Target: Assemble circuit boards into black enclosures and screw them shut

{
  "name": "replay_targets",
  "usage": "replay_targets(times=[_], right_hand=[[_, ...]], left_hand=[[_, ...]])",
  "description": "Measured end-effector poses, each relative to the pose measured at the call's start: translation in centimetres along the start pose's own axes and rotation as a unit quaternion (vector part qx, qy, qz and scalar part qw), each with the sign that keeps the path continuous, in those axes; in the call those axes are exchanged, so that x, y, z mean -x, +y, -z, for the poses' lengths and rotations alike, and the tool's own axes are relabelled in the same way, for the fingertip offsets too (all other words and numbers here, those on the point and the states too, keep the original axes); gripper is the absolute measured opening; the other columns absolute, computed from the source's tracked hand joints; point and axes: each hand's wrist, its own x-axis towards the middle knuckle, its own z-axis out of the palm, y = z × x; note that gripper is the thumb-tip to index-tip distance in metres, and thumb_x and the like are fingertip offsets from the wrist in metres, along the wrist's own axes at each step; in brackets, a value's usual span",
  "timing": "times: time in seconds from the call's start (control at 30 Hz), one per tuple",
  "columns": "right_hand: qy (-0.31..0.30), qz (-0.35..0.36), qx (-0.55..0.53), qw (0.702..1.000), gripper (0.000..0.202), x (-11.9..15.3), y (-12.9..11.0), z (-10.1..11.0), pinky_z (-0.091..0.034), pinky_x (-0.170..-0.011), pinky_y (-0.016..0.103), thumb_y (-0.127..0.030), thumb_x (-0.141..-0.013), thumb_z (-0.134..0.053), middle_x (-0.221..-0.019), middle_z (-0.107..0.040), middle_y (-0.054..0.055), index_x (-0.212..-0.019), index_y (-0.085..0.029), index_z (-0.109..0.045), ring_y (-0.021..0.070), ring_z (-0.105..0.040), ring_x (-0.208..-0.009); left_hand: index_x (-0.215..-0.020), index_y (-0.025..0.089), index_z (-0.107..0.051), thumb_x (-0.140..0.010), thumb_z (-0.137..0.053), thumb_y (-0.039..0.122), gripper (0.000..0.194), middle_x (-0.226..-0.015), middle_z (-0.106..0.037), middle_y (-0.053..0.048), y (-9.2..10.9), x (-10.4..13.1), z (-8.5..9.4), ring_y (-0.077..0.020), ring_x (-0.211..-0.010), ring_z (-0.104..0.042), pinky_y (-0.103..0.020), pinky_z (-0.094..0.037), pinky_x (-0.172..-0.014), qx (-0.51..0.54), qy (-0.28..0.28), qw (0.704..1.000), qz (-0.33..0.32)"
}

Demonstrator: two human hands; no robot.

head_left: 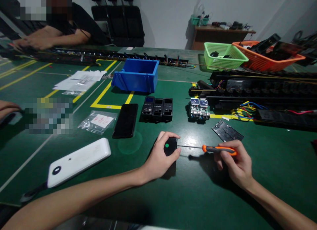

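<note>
1. Pinching a small, flat, black plastic module [171, 147] with a round green dot on its face, the left hand [158, 156] has its thumb and fingers closed on the edges; the module sits at the centre of the clock used below, twelve being the far side of the green table [210, 203].
2. At three o'clock, the right hand [236, 162] curls its fingers round the orange-and-grey handle of a thin-shafted screwdriver [206, 148]. The shaft points to nine and its tip meets the module's near-three-o'clock edge; whether it sits in a hole cannot be told.
3. At eleven, three black box-shaped modules [158, 109] stand side by side, with an open blue plastic bin [135, 78] farther out.
4. At ten, a black smartphone [125, 121] lies near a clear plastic bag with a white label [97, 121]; white paper sheets [79, 80] lie farther off.
5. Between eight and nine, a long white rounded device with a black ring [81, 162] rests on the table.
6. At one stand bare circuit boards with silvery tops [199, 109], and well beyond them a light-green plastic basket [224, 60] beside an orange plastic basket [267, 60].
7. Between two and three lies a thin black plastic plate [227, 131]; at two, long black rails [262, 88] lie near coloured wires [245, 109].
8. Toward ten, across the table, sits another person in a dark top [83, 27].
</note>
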Motion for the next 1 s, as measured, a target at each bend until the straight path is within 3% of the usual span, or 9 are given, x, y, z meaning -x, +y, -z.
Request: replay_targets(times=[0.5,0.73,1.0], right_hand=[[0.014,-0.064,0.018,0.998,0.014,-0.15,0.02,0.00,-0.039,-0.035,0.019,-0.033,-0.092,-0.058,-0.052,-0.058,-0.004,-0.098,-0.021,-0.054,0.0098,-0.050,-0.036],[-0.015,-0.100,0.004,0.995,0.012,-0.56,0.18,0.13,-0.045,-0.042,0.023,-0.035,-0.094,-0.054,-0.056,-0.062,-0.003,-0.097,-0.023,-0.052,0.0128,-0.056,-0.043],[-0.034,-0.090,0.000,0.995,0.017,-0.79,0.06,0.35,-0.051,-0.057,0.025,-0.034,-0.091,-0.060,-0.069,-0.066,0.000,-0.101,-0.023,-0.053,0.0146,-0.062,-0.058]], left_hand=[[-0.107,0.023,-0.057,-0.083,-0.059,0.021,0.024,-0.103,-0.055,-0.003,-0.11,0.00,-0.14,-0.0200,-0.100,-0.054,-0.033,-0.043,-0.091,-0.011,0.010,1.000,0.001],[-0.107,0.023,-0.057,-0.084,-0.059,0.019,0.024,-0.104,-0.053,-0.003,-0.10,0.06,-0.13,-0.0191,-0.099,-0.053,-0.032,-0.042,-0.089,-0.018,0.020,1.000,0.000],[-0.108,0.023,-0.057,-0.084,-0.059,0.018,0.024,-0.105,-0.052,-0.003,-0.09,0.13,-0.05,-0.0182,-0.099,-0.053,-0.030,-0.042,-0.088,-0.020,0.016,1.000,0.004]])
